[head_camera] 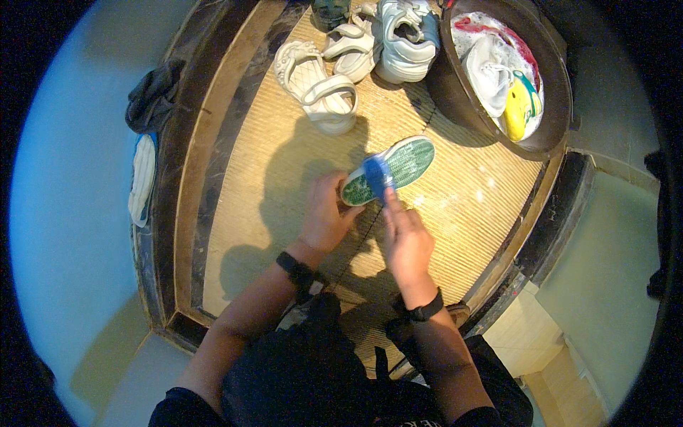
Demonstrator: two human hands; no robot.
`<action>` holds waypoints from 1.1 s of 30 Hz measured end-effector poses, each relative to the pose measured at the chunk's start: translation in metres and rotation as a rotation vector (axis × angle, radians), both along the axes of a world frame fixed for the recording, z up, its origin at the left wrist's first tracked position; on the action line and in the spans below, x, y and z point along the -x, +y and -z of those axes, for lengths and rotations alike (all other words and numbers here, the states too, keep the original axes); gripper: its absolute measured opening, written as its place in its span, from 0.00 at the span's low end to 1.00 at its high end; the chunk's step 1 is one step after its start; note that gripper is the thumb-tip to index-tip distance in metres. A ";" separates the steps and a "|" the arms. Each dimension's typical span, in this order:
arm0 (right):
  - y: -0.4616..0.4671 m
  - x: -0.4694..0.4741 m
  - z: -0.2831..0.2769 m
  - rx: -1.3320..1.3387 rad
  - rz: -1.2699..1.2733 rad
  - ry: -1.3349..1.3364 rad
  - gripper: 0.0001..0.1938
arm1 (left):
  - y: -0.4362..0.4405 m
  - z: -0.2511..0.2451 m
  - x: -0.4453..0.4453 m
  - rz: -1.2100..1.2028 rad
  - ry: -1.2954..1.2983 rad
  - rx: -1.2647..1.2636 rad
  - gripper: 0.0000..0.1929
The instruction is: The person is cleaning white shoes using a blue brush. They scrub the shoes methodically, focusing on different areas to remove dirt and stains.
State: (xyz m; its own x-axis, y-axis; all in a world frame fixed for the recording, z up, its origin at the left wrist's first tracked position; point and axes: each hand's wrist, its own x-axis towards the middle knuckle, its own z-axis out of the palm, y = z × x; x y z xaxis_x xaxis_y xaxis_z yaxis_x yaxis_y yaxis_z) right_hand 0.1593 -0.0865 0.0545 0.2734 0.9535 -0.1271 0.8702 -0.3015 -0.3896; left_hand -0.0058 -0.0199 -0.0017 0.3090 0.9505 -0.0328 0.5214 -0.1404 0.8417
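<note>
A small shoe (410,161) is turned with its green patterned sole up, and a whitish film covers part of it. My left hand (330,211) grips one end of this shoe, its thumb along the near edge. In my right hand (408,237) is a blue scrubbing brush (378,173), slightly blurred, pressed across the sole with my index finger stretched along it. The brush hides the middle of the sole, and its bristles are out of sight.
Beyond my hands stand cream sandals (320,91) and white sneakers (408,45) on the ribbed floor (469,213). A brown tub (557,107) at the far right holds sudsy water, a white shoe (486,74) and a yellow-green shoe (516,107). A dark cloth (155,96) and a white-soled shoe (142,179) lie on the left ledge.
</note>
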 end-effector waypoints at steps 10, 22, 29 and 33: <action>0.016 -0.028 -0.013 -0.028 -0.013 -0.056 0.20 | -0.001 0.000 0.001 0.003 0.052 -0.040 0.35; -0.016 0.019 -0.004 -0.020 -0.161 0.057 0.23 | 0.002 0.002 0.011 0.044 0.062 -0.008 0.39; -0.012 -0.036 0.012 -0.170 0.073 0.045 0.22 | 0.008 -0.005 0.003 0.131 0.065 -0.064 0.46; -0.028 0.003 0.015 -0.138 0.006 0.157 0.23 | 0.009 -0.010 -0.001 0.172 0.081 -0.038 0.49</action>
State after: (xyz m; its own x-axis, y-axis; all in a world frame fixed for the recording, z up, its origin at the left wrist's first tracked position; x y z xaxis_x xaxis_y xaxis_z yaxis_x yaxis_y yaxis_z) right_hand 0.1559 -0.1150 0.0392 0.2662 0.9632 -0.0364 0.7939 -0.2406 -0.5585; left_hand -0.0050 -0.0111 0.0088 0.4647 0.8850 -0.0295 0.5531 -0.2641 0.7902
